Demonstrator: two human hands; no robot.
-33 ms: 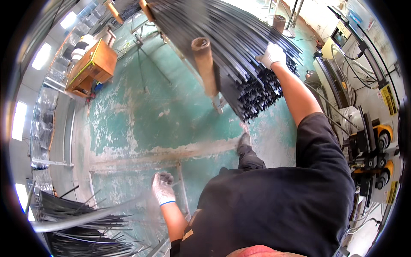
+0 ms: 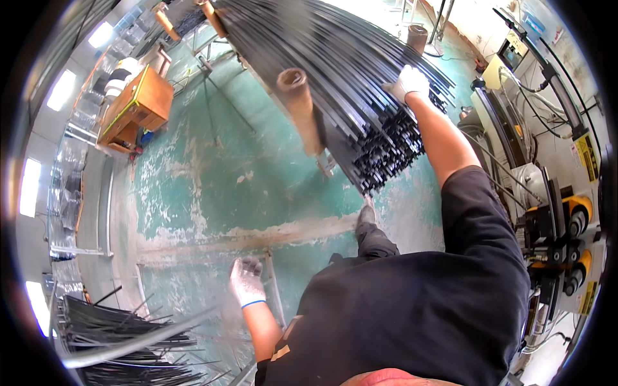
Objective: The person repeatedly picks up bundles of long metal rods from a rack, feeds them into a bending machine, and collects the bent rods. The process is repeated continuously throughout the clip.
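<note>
Right hand (image 2: 408, 82), white knit glove, grips the far stack of long black metal rods (image 2: 347, 71); gloved left hand (image 2: 246, 281) hangs loosely open over the worn green floor (image 2: 212, 180).

Black rods (image 2: 360, 83), white gloves (image 2: 246, 282) (blue-cuffed), worn green floor (image 2: 225, 161).

A black short-sleeved shirt and dark trousers are worn. The left hand (image 2: 246, 282) is covered by a white knitted glove with a blue cuff; the right hand (image 2: 407, 82) is gloved in white.
</note>
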